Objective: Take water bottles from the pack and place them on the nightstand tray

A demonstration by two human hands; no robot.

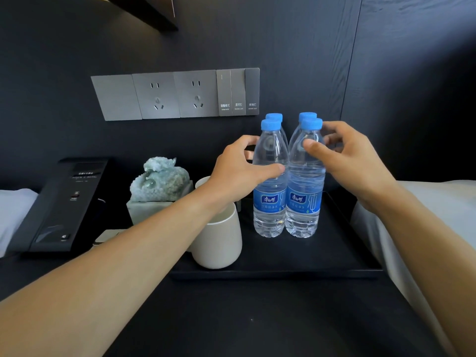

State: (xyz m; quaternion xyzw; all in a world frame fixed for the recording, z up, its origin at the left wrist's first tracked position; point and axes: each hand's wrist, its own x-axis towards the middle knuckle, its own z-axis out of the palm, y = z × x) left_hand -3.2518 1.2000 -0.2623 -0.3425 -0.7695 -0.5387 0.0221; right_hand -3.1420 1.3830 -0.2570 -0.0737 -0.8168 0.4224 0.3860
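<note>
Your two forearms fill the near foreground, reaching forward and converging on the bottles. Beyond them the black tray (334, 269) sits on the dark nightstand (257, 331), holding four upright water bottles in a tight two-by-two cluster and, on its left side, a white cup (219, 240); a second cup behind it is mostly hidden by your arm. The bottles stand dead ahead, long axes vertical, equally near to both hands. Your left hand (237, 168) wraps the front left bottle (270, 202) at its shoulder, thumb across the front. Your right hand (347, 155) pinches the front right bottle (305, 202) just under its blue cap. Both bases appear to rest on the tray, so you look ready to let go. No pack is in view.
</note>
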